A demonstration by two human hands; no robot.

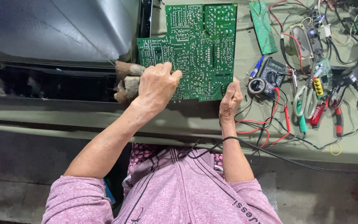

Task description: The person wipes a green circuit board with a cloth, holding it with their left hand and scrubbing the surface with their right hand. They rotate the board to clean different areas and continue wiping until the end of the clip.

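Far left: large grey curved plastic casing (54, 29), left lying on the olive-green worktable (187, 120), dark opening turned toward the near side. Just right of it, brown dusty lumpy part (125, 81), touching the left hand (157, 85). Left hand closed over the near-left edge of the large green printed circuit board (195, 45), fingers curled and pressed together on top, thumb hidden underneath. Board already out of any casing, solder side up, tilted off the table at centre, held at both near corners. Right hand (230, 101) clamped on the near-right corner, thumb laid along the edge, other fingers tucked below and impossible to judge. Nothing yet applied to the board: no tool in either hand, no probe touching the solder side. Right of the right hand, black handheld multimeter (268, 76) flat on the table, red test leads (270, 124) loose beside it, untouched. Farther right, scissors with white and green handles (305, 101) and red-handled pliers (337, 118), likewise left lying. Far side, narrow green circuit strip (263, 27), apart from the big board.
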